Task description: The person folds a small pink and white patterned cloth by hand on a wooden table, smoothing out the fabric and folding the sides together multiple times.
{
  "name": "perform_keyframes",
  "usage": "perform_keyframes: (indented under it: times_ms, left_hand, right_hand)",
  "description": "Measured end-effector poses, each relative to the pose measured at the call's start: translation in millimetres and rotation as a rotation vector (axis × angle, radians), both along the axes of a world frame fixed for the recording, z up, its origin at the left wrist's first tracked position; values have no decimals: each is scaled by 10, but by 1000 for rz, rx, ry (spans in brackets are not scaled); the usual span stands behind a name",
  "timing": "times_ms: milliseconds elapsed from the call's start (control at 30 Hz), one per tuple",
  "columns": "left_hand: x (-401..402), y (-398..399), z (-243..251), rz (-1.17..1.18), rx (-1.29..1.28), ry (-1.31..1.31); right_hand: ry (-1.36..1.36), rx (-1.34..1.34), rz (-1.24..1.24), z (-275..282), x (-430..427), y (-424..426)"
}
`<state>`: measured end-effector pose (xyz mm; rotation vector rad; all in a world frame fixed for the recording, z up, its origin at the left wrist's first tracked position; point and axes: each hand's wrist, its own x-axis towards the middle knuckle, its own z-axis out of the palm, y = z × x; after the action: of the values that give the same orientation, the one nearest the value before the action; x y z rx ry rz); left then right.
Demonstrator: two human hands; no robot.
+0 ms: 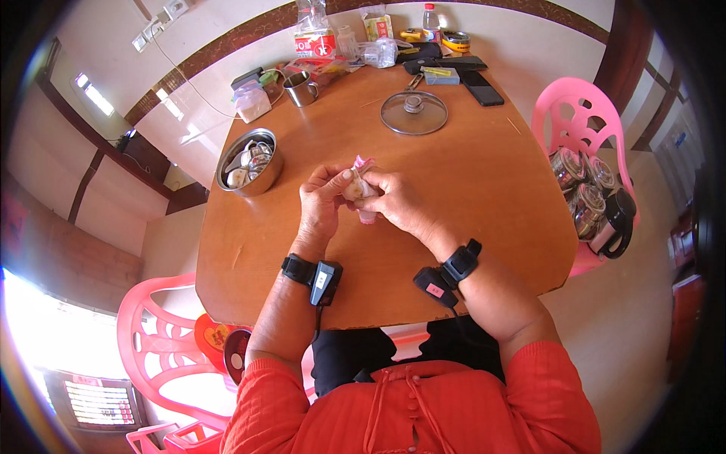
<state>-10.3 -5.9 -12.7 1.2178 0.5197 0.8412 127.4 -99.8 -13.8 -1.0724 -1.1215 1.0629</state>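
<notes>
Over the middle of the wooden table (454,227), a small pale item wrapped in a pink-edged cloth (366,213) is held between both hands. My left hand (323,196) pinches it from the left, thumb on top. From the right, the fingers and thumb of my right hand (394,198) grip the cloth. What the pale item is, I cannot tell. To the left stands a steel pot (267,177) with several white and shiny pieces inside. A glass pot lid (413,116) with a steel knob lies beyond my hands.
A steel mug (300,89) and a tissue pack (251,103) stand at the back left. At the back right are a phone (482,88), a plastic box (440,76) and a bottle (431,25). A pink chair (573,93) on the right holds steel containers and a kettle (615,221).
</notes>
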Motion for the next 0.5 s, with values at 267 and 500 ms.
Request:
perform_keyframes:
  times_ms: [267, 500]
  left_hand:
    - [9, -73, -2, -1, 35, 12]
    - [39, -56, -47, 1, -35, 9]
  right_hand:
    - [150, -90, 55, 62, 119, -19]
    - [213, -44, 12, -36, 65, 21]
